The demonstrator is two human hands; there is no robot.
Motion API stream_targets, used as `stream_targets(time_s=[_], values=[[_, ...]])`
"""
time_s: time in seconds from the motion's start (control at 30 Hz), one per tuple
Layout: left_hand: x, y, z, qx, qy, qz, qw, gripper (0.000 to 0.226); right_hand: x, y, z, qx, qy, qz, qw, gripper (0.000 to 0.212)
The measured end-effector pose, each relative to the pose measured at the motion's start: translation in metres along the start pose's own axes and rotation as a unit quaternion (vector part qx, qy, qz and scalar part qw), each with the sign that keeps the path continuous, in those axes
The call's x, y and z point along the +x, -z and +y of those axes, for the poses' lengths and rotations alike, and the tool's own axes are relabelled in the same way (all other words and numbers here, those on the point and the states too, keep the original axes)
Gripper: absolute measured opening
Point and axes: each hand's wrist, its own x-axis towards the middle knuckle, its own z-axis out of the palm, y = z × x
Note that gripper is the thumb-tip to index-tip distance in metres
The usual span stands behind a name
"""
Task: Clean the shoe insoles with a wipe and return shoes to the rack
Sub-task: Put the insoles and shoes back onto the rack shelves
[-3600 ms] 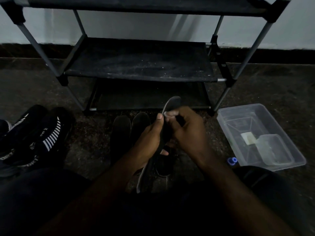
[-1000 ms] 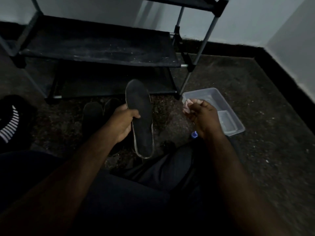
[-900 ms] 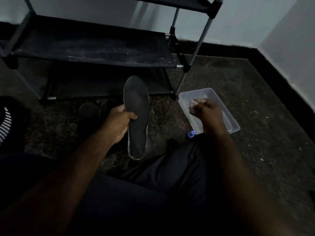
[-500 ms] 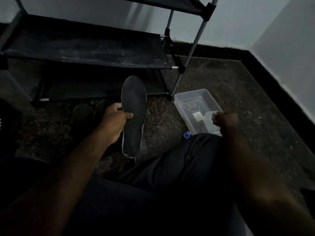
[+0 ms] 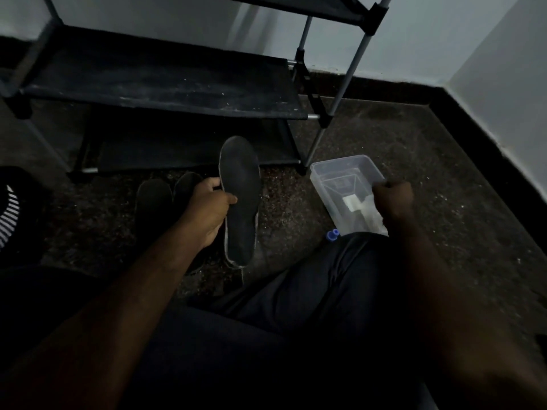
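My left hand [image 5: 207,211] grips a dark insole [image 5: 241,196] by its left edge and holds it upright above the floor, top face towards me. My right hand [image 5: 393,199] hangs curled over the right side of a clear plastic box [image 5: 340,162]. A pale bit of wipe [image 5: 382,182] shows at its fingertips; the rest is hidden in the fist. A pair of dark shoes [image 5: 154,199] stands on the floor left of the insole. The black shoe rack [image 5: 165,84] stands behind them, its visible shelves bare.
Pale items lie inside the box. A small blue cap [image 5: 332,234] sits by my knee at the box's near corner. A striped shoe [image 5: 9,214] shows at the far left edge. Walls meet in a corner to the right, with a dark skirting.
Both hands were together on the insole at first. My right hand then left it and moved right and down to the plastic box. My left hand kept the insole.
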Motion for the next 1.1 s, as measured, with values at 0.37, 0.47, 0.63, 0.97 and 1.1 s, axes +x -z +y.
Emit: stream_targets(time_s=[0.37,0.47,0.63,0.97,1.1], values=[[0.000,0.007,-0.006,-0.053,0.030,0.055,0.997,0.048,-0.161,-0.110,-0.084,0.194,0.080,-0.439,0.873,0.027],[0.004,0.008,-0.014,-0.009,0.031,0.057,0.998,0.047,-0.164,-0.122,-0.076,0.202,0.084,-0.453,0.864,0.024],[0.004,0.011,-0.020,0.089,0.072,0.026,0.993,0.064,-0.134,-0.130,-0.064,0.105,0.067,-0.357,0.926,0.012],[0.023,0.043,-0.033,0.209,0.046,0.116,0.970,0.066,-0.124,-0.150,-0.047,-0.052,0.094,-0.296,0.949,0.043],[0.030,0.054,-0.042,0.281,0.028,0.137,0.950,0.066,-0.121,-0.152,-0.041,-0.124,0.122,-0.280,0.944,0.044]])
